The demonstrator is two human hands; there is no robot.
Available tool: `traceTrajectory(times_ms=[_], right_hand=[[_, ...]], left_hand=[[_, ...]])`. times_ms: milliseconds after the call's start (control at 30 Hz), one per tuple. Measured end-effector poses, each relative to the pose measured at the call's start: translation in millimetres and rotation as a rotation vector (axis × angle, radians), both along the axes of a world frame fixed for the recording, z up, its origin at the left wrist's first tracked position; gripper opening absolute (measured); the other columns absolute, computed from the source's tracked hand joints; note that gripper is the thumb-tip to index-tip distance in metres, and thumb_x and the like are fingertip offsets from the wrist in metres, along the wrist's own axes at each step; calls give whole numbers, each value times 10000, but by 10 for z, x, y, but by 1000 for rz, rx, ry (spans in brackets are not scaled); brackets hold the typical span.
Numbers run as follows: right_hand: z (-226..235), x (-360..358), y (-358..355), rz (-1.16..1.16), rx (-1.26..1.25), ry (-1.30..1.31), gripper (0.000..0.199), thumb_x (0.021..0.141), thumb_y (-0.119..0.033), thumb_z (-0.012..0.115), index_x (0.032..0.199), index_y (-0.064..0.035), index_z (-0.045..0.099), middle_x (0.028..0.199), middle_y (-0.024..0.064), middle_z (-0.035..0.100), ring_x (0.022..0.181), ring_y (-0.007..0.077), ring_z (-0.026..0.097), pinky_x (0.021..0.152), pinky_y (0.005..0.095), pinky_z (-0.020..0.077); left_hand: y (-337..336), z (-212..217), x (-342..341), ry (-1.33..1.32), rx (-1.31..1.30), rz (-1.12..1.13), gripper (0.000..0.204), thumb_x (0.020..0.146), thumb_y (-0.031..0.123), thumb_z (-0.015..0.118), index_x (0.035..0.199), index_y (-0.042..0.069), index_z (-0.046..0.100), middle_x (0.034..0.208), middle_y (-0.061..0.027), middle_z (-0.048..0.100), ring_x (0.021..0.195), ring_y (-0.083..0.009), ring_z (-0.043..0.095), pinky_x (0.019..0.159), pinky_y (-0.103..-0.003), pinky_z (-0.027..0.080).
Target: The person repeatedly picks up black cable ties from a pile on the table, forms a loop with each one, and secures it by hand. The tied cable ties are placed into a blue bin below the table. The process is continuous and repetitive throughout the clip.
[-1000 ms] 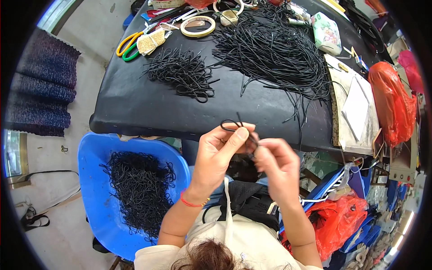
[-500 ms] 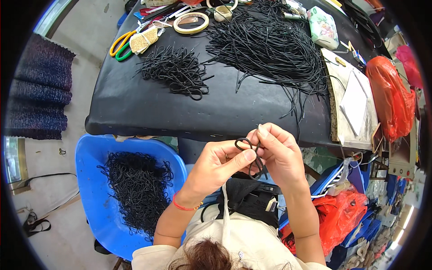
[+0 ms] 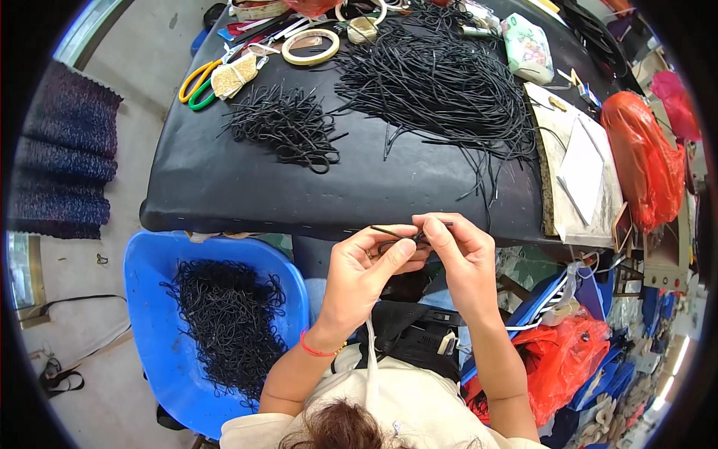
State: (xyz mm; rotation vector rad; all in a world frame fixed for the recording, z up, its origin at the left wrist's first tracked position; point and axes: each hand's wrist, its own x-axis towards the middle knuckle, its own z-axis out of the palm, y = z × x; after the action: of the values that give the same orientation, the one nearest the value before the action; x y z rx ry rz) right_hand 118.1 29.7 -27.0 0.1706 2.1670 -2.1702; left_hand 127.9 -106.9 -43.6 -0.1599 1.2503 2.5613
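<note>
Between my fingers, just in front of the table's near edge, is a thin black cord (image 3: 386, 231). My left hand (image 3: 366, 263) pinches it with thumb and forefinger, and one straight end sticks out over that hand. My right hand (image 3: 460, 258) grips the cord from the other side, its thumb close to the left fingertips. A short end shows past the right thumb. Fingers hide most of the cord's middle. Farther off on the black table (image 3: 247, 191) lie a large heap of black cords (image 3: 441, 82) and a smaller pile of looped cords (image 3: 283, 126).
A blue tub (image 3: 142, 314) holding many looped black cords (image 3: 224, 322) stands at left below the table. Tape roll (image 3: 310, 60), scissors (image 3: 196, 82), a tissue pack (image 3: 527, 49) and a pale board (image 3: 553, 165) lie on the table. Red bags (image 3: 643, 165) hang at right.
The open loops that hung between my hands have drawn in and are mostly hidden by the fingers. A straight end now points left, and both hands sit closer together.
</note>
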Motion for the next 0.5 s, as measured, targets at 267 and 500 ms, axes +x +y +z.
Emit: traceTrajectory(times_ms=[267,500], right_hand=[[108,-11,177,120,482,221,89,780,-88,655,795,-1,664,716,76,611,670,150,592,595,244,453],[-35,-82,120,15,552,210,155,772,-119,664,702,9,611,622,86,536,575,201,517,534,304,406]], left_hand=[[4,-65,92,43,-277,-125,145,856,33,580,978,-45,584,867,-110,644,780,-143,638,706,-249,536],[104,-109,137,65,-334,-57,132,838,4,589,964,-37,599,836,-97,653,738,-125,635,657,-238,526]])
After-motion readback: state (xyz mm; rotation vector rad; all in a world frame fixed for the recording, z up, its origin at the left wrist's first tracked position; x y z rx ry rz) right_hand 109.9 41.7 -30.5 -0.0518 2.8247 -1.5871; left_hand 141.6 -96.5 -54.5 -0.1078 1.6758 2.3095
